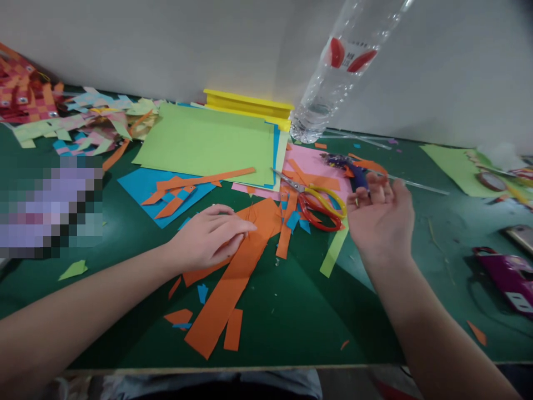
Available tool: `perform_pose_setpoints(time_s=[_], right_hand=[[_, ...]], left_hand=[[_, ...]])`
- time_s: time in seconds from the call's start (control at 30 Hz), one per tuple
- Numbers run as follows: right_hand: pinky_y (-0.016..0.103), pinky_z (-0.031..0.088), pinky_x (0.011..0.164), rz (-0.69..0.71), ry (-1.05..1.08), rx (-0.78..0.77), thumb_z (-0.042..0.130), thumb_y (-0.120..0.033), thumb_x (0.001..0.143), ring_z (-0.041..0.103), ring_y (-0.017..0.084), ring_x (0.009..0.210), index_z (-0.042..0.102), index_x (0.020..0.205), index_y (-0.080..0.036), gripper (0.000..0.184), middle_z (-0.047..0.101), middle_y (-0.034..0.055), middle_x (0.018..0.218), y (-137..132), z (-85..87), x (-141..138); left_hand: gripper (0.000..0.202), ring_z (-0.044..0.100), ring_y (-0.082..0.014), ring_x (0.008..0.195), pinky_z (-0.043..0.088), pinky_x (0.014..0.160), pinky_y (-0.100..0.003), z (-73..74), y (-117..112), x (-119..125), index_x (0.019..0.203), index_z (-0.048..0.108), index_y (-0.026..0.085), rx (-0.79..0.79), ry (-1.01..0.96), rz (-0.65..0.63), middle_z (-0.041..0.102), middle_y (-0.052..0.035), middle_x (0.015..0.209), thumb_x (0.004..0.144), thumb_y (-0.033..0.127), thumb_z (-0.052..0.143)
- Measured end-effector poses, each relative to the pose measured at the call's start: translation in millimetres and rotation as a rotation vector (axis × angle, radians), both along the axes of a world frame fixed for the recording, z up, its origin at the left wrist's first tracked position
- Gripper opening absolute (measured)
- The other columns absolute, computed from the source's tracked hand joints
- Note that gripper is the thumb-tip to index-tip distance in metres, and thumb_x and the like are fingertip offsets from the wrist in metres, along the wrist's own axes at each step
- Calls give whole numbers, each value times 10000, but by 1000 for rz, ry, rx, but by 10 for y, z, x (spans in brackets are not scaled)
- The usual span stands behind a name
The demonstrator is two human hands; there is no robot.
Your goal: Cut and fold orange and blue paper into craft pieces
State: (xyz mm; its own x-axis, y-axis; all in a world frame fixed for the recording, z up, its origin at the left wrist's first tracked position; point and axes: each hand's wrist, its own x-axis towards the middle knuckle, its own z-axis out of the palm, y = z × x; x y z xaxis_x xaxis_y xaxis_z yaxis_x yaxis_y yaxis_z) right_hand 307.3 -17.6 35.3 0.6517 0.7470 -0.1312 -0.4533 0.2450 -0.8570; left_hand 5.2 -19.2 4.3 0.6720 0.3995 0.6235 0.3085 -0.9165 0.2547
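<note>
From where I stand, the green desk point(300, 322) fills most of the frame, with a pale wall point(166, 50) behind it across the top. A stack of light green sheets point(208, 139) lies just above the centre, a yellow bar point(250, 104) along its back edge. A clear bottle point(320, 94) with a red-marked label leans in at the upper right of centre. Woven paper pieces point(94, 119) are heaped at the upper left, and under the stack's lower left corner a blue sheet point(133, 183) pokes out.

A long orange strip point(234, 278) slants from the middle down to the lower centre. On its upper part rests the person's left hand point(212, 236), fingers drawn together; I can't tell if they pinch anything. Right of centre, the right hand point(381, 222) is raised palm up, fingers loosely curled and well apart from the thumb's side of the strip.

Between the hands lie scissors point(306, 190) with red and yellow handles, blades towards the upper left. Smaller again, a checkered orange-and-blue piece point(179, 195) sits on the blue sheet, and a green scrap point(74, 270) lies at the lower left.
</note>
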Motion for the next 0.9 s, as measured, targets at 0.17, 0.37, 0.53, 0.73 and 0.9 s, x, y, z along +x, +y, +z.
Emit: perform_pose_setpoints(time_s=[0.17,0.37,0.53,0.73,0.9], right_hand=[[330,509,781,129,-98,83,569,-573,757,593,143,885,657,942,-233,397,557,25,1316,-59,34,-89],[413,446,933,285,-445,268,625,-382,757,596,174,993,603,1133,-357,377,549,-8,1306,-118,-34,-191],[380,477,883,149,-873,452,662,-182,742,586,167,989,427,1323,-487,697,517,-32,1314,-142,-49,-197],[447,498,821,108,-1276,403,650,-200,754,592,224,987,307,1402,-459,777,479,23,1340,-173,-74,-198],[517,451,928,5,-1492,209,557,-277,837,567,295,1069,488,1267,-337,440,568,82,1229,-297,-12,-261]], left_hand=[[218,687,-106,742,516,867,-307,18,-1,12,1048,546,194,3,12,-14,742,3,881,870,78,494],[206,676,-116,784,509,865,-300,5,4,7,1033,561,198,9,35,-11,727,12,864,868,88,504],[216,671,-118,779,511,864,-302,-18,14,3,1030,574,197,-4,50,-35,722,11,861,861,80,509],[216,682,-121,784,520,875,-315,-16,14,-3,1025,584,189,24,80,-50,733,6,873,862,76,499],[217,676,-118,776,528,873,-319,-19,10,-10,1023,590,195,35,77,-58,736,8,889,858,81,509]])
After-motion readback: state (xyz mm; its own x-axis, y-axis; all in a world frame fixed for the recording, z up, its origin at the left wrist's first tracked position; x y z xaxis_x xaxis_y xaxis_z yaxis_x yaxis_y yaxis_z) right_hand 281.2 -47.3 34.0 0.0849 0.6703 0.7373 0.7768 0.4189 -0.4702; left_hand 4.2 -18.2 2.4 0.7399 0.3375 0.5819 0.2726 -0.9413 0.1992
